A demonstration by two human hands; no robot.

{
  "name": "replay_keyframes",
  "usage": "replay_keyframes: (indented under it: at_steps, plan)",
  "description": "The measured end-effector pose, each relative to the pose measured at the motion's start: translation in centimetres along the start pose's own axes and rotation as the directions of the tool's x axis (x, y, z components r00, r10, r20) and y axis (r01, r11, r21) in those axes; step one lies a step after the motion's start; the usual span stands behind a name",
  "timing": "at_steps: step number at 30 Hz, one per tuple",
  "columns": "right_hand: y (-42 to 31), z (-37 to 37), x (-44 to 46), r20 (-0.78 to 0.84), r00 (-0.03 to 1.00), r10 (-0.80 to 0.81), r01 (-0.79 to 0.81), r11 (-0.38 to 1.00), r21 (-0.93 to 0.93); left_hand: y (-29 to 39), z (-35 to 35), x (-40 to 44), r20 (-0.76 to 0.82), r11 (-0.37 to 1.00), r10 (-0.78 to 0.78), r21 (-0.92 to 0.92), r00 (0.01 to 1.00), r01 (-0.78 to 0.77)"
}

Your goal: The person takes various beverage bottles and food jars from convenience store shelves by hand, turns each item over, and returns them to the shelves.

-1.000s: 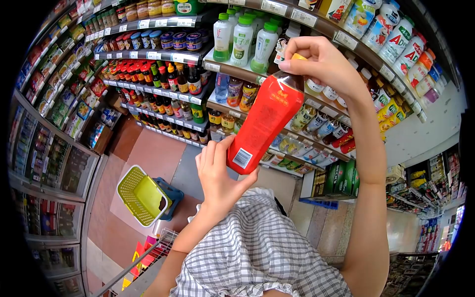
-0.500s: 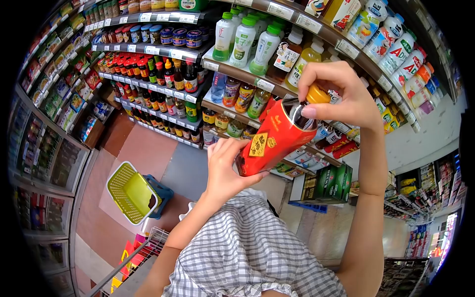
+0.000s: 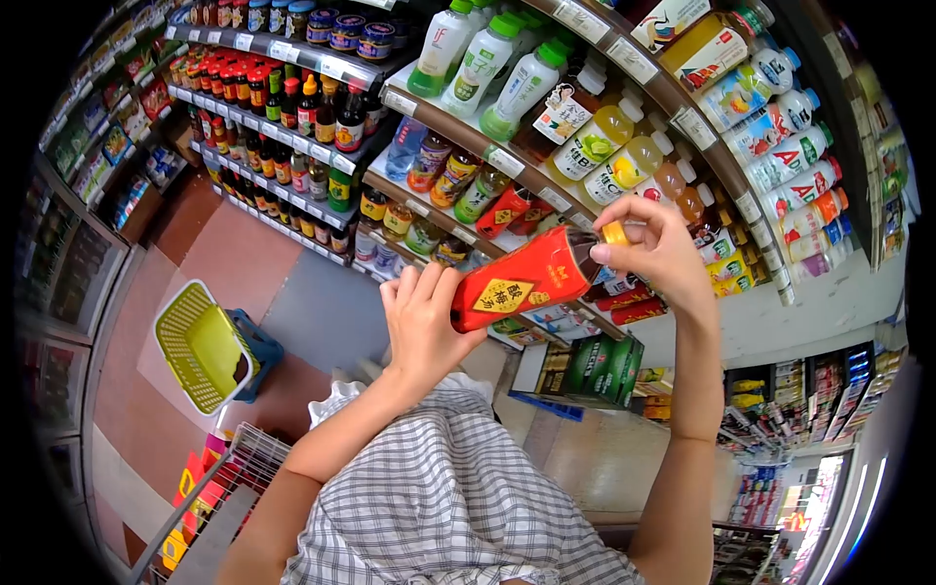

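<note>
A dark drink bottle (image 3: 531,276) with a red label and a yellow diamond on it lies tilted in front of my chest, its neck up to the right. My left hand (image 3: 426,310) is wrapped round its base. At the other end, my right hand (image 3: 663,255) pinches the yellow cap (image 3: 614,233) between thumb and fingers. The cap sits at the bottle's neck; I cannot tell whether it is loose. Behind the bottle, similar red-labelled bottles (image 3: 504,211) stand on a shelf.
Drink shelves (image 3: 507,162) curve ahead, with sauce shelves (image 3: 263,127) at left. A yellow-green basket (image 3: 202,346) stands on a blue one (image 3: 255,356) on the floor. A wire cart (image 3: 255,456) is at lower left; green cartons (image 3: 604,370) are stacked at right.
The bottle has tipped closer to level, and its label faces me more. My right hand has come lower with the cap. The view has shifted, so the baskets appear farther left.
</note>
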State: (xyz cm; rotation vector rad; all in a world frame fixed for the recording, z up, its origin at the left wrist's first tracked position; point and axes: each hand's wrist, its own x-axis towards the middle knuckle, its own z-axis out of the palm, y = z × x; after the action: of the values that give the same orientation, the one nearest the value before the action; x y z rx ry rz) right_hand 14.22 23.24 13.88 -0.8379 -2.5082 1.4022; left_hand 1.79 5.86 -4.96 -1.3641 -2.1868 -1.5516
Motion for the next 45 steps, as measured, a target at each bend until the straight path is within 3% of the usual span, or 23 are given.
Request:
replay_keyframes:
  at_steps: [4, 5, 6, 7, 8, 10, 11, 12, 14, 18, 19, 23, 27, 33, 45]
  plan:
    - [2.3, 0.8, 0.0, -0.072, 0.996, -0.056, 0.058, 0.998, 0.032, -0.4, 3.1, -0.4, 0.163, 0.989, -0.101, -0.090, 0.981, 0.116]
    - [2.4, 1.3, 0.0, -0.099, 0.995, -0.026, 0.023, 0.999, -0.032, -0.8, 4.1, -0.6, 0.208, 0.978, -0.131, -0.136, 0.969, 0.161]
    - [2.9, 1.0, 0.1, -0.109, 0.993, -0.033, 0.004, 0.967, -0.253, -1.1, 5.2, -1.2, 0.252, 0.961, -0.162, -0.181, 0.954, 0.211]
    - [3.5, 1.0, 0.3, -0.108, 0.991, -0.081, 0.038, 0.936, -0.351, -1.7, 6.3, -1.9, 0.318, 0.948, -0.178, -0.197, 0.931, 0.249]
    - [4.1, 1.1, 0.6, -0.103, 0.985, -0.137, 0.079, 0.894, -0.441, -2.3, 7.6, -2.4, 0.423, 0.843, -0.289, -0.312, 0.859, 0.438]
    - [5.9, 0.8, 1.0, -0.058, 0.973, -0.223, 0.163, 0.845, -0.510, -3.2, 10.4, -4.1, 0.651, 0.486, -0.404, -0.442, 0.643, 0.754]
    - [6.7, 0.5, 1.1, -0.054, 0.974, -0.219, 0.161, 0.843, -0.513, -4.3, 11.9, -4.7, 0.820, 0.236, -0.266, -0.453, 0.506, 0.860]
    - [7.6, 0.2, 1.2, -0.049, 0.976, -0.214, 0.158, 0.842, -0.515, -4.0, 12.7, -4.5, 0.889, -0.041, -0.207, -0.424, 0.408, 0.905]
    - [9.6, -0.6, 1.6, -0.033, 0.975, -0.221, 0.173, 0.841, -0.512, -3.0, 14.2, -3.8, 0.960, -0.543, 0.002, -0.235, 0.282, 0.806]
    - [13.6, -1.3, 2.2, -0.014, 0.959, -0.283, 0.243, 0.845, -0.477, -1.4, 18.7, -2.9, 0.941, -0.711, -0.023, -0.254, 0.339, 0.656]
    - [14.5, -1.3, 2.3, -0.015, 0.953, -0.302, 0.257, 0.837, -0.483, -1.6, 20.2, -2.8, 0.917, -0.731, -0.003, -0.275, 0.400, 0.624]
    - [18.7, -1.3, 2.5, -0.015, 0.936, -0.352, 0.305, 0.831, -0.465, -1.5, 24.2, -2.6, 0.894, -0.799, -0.079, -0.321, 0.441, 0.508]
    - [21.8, -0.9, 3.0, -0.039, 0.921, -0.388, 0.327, 0.824, -0.462, -2.3, 27.6, -3.1, 0.885, -0.796, -0.181, -0.388, 0.429, 0.464]
    - [24.8, -0.4, 4.7, -0.060, 0.901, -0.430, 0.370, 0.832, -0.412, -4.2, 30.7, -2.6, 0.875, -0.824, -0.152, -0.369, 0.460, 0.430]
    - [28.4, -0.1, 7.1, -0.102, 0.909, -0.403, 0.345, 0.867, -0.359, -6.7, 34.3, -1.1, 0.903, -0.820, -0.184, -0.358, 0.388, 0.446]
